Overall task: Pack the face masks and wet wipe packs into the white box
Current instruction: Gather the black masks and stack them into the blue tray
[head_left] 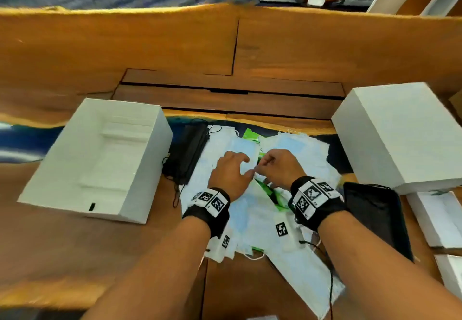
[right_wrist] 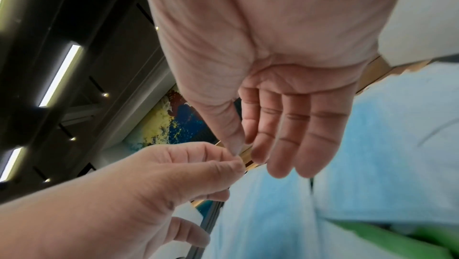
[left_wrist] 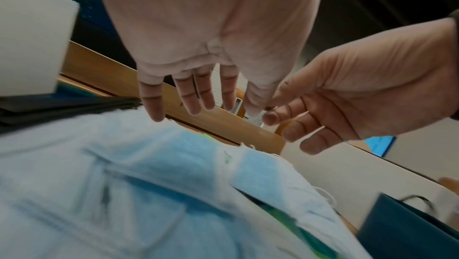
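A: Face masks [head_left: 252, 209] — light blue, lying loose and overlapping in a heap on the wooden surface [head_left: 150, 52], centre of the head view. Green wet wipe packs [head_left: 271, 193] partly buried in the heap; one green corner [head_left: 252, 133] shows at the far edge.

B: White box?

A: White box [head_left: 150, 167] sits open to the left of the heap, interior white with a stepped insert. A stack of black masks [head_left: 186, 153] lies between the box and the blue heap, touching the box wall. A second white block, the closed box [head_left: 397, 134], stands on the right; a dark flat pouch [head_left: 375, 217] lies just beside the heap on the right.

B: Hands?

A: Left hand [head_left: 231, 173] over the middle of the heap, palm down, fingers spread and loosely bent — left wrist view shows nothing between them. Right hand [head_left: 277, 167] next to it, fingers relaxed and nearly straight, holding nothing in the right wrist view. Thumb tips of the two hands meet or nearly meet; cannot tell whether they touch.

B: Contact with the masks?

A: Wrist views show both palms above the blue fabric. Fingertip contact — cannot tell; frames blurred.
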